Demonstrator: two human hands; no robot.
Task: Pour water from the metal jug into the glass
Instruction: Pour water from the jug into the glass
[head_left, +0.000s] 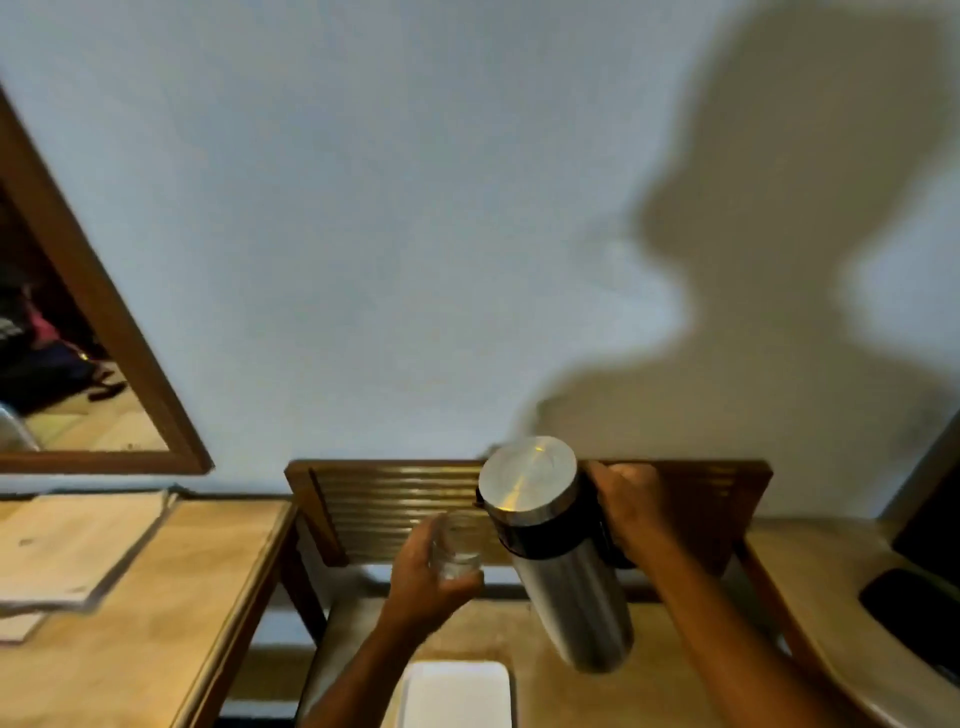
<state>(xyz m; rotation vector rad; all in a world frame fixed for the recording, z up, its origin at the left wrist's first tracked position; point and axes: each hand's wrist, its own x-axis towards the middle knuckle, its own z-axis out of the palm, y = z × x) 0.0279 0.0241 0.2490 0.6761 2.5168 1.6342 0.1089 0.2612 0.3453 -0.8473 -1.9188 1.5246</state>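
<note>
The metal jug (556, 551), gripped by its handle in my right hand (631, 506), tilts beside the glass (457, 543) clasped in my left hand (426, 577) above the white tray (457, 693), no stream visible, so most pouring seems left.

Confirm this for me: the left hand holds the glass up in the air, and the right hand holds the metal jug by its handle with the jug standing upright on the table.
One part is wrong. The head view shows the metal jug lifted off the table and tilted, its lidded top leaning toward the glass. The rest stands: the left hand holds the glass up in the air, and the right hand grips the jug by its handle.
</note>
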